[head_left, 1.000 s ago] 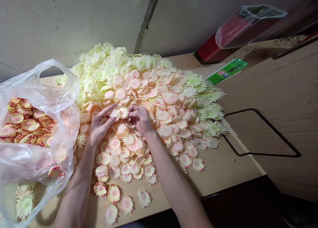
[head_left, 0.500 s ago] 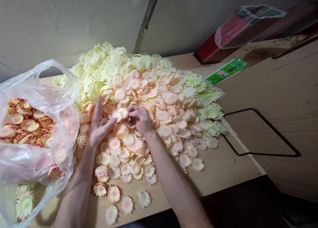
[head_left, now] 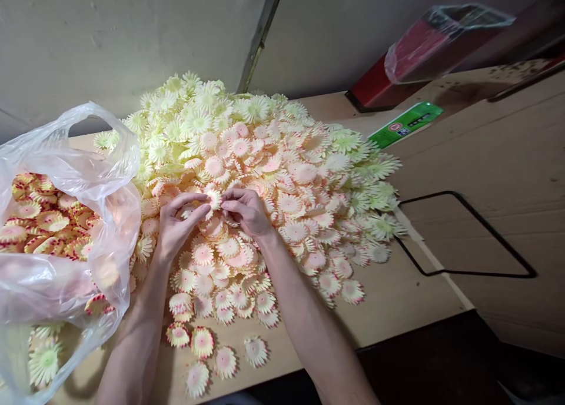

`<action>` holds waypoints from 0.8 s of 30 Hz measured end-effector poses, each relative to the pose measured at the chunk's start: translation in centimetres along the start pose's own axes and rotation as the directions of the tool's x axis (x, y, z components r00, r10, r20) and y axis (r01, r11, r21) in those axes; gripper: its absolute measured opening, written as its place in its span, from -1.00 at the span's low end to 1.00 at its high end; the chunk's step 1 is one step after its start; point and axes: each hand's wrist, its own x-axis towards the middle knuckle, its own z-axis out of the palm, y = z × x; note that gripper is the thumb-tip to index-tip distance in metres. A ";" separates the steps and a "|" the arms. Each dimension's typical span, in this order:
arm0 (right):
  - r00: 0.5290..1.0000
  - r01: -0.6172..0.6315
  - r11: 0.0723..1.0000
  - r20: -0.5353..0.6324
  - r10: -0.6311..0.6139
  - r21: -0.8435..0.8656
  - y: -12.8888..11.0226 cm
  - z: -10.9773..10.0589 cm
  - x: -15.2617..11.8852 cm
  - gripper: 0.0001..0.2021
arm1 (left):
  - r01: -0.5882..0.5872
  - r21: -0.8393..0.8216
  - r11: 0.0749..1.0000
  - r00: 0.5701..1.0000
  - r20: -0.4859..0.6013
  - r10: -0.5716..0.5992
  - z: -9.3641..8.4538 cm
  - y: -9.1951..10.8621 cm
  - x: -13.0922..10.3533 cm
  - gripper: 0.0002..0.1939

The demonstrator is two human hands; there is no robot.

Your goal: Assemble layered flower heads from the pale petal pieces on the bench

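Note:
A small cream artificial flower head (head_left: 214,199) with pink-tinged edges is between my two hands, just above a big heap of similar flower heads (head_left: 291,205). My left hand (head_left: 176,222) pinches its left edge with thumb and fingertips. On the opposite edge, the thumb and forefinger of my right hand (head_left: 248,212) are closed on the same flower head. Below both hands lie more pink-centred flower heads, partly overlapping. The right hand's lower fingers are curled and partly hidden.
At left, a translucent plastic bag (head_left: 117,211) stands open with red-edged flower heads (head_left: 48,216) inside. Pale green flower heads (head_left: 194,119) pile against the wall. Right of the heap are a green packet (head_left: 406,125), a black wire frame (head_left: 489,228) and a red bag-lined bin (head_left: 415,55).
My left forefinger has come down from its raised position and closed in on the flower head. Two flower heads showed between my hands; now one shows. My right hand has shifted slightly left.

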 end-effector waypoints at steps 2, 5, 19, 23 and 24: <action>0.999 0.022 1.000 0.043 -0.021 -0.017 0.0 0.1 -0.1 -0.83 | -0.032 0.013 0.999 0.999 0.020 0.032 0.3 0.3 0.0 -0.77; 0.995 0.055 0.998 0.087 -0.054 -0.014 -0.2 0.3 -0.2 -0.83 | -0.042 0.008 0.999 0.999 0.022 0.042 0.4 0.2 0.1 -0.78; 0.989 0.055 0.998 0.137 -0.054 -0.003 -0.2 0.3 -0.4 -0.82 | -0.086 0.005 0.996 0.995 0.052 0.086 0.1 -0.3 0.1 -0.84; 0.991 0.049 0.998 0.125 -0.044 -0.035 -0.1 0.2 -0.3 -0.79 | -0.080 0.013 0.997 0.995 0.055 0.080 0.1 -0.4 0.2 -0.82; 0.992 0.049 0.998 0.119 -0.043 -0.045 -0.1 0.2 -0.3 -0.77 | -0.077 0.013 0.997 0.996 0.056 0.076 0.1 -0.3 0.2 -0.82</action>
